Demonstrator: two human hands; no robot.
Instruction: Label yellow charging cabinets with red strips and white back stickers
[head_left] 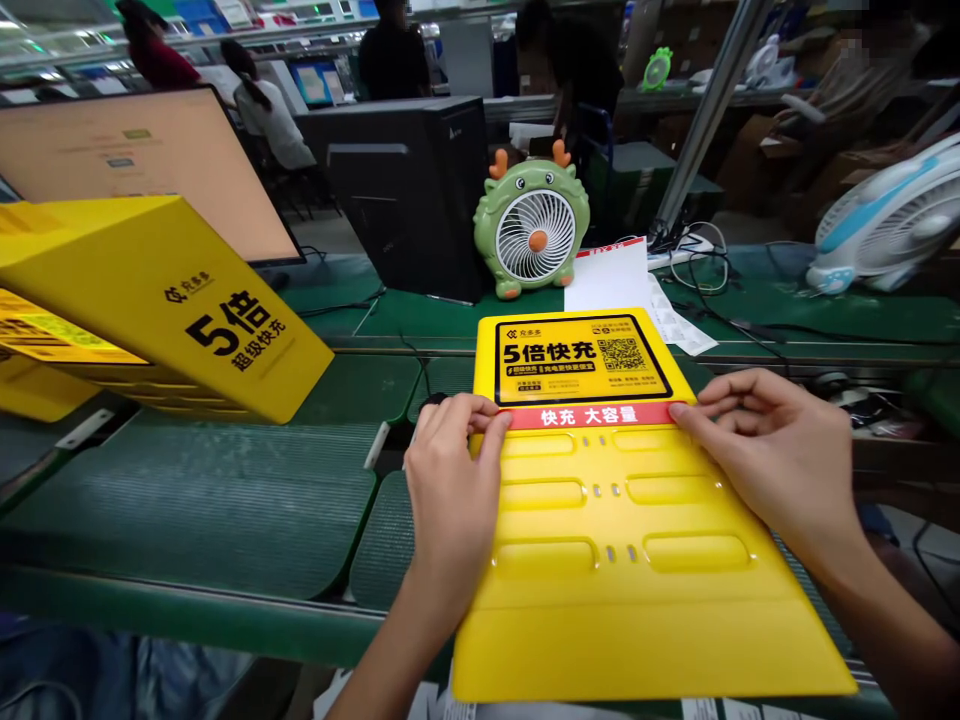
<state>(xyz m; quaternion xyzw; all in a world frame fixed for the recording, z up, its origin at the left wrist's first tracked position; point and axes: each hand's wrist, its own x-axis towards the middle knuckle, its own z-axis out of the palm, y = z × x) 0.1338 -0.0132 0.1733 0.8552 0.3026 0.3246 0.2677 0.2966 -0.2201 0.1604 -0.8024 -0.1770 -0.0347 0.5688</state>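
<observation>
A yellow plastic panel [637, 640] with rows of raised oval ridges and small slots lies in front of me on the green surface. Across it runs a red sticker strip [589, 416] with white lettering, just below a black-framed label [581, 362] with a QR code. My left hand [452, 480] has its thumb on the strip's left end, its fingers curled at the panel's edge. At the opposite end, my right hand [784, 455] pins the strip with thumb and bent fingers. Whether the strip is fully stuck down I cannot tell.
Yellow boxy housings [247, 330] stand at left before a monitor [150, 160]. Behind the panel are a black computer tower [405, 190], a green cartoon fan [532, 225] and white label sheets [611, 280]. Cables and a white-blue fan [892, 220] occupy the right. Several people work farther back.
</observation>
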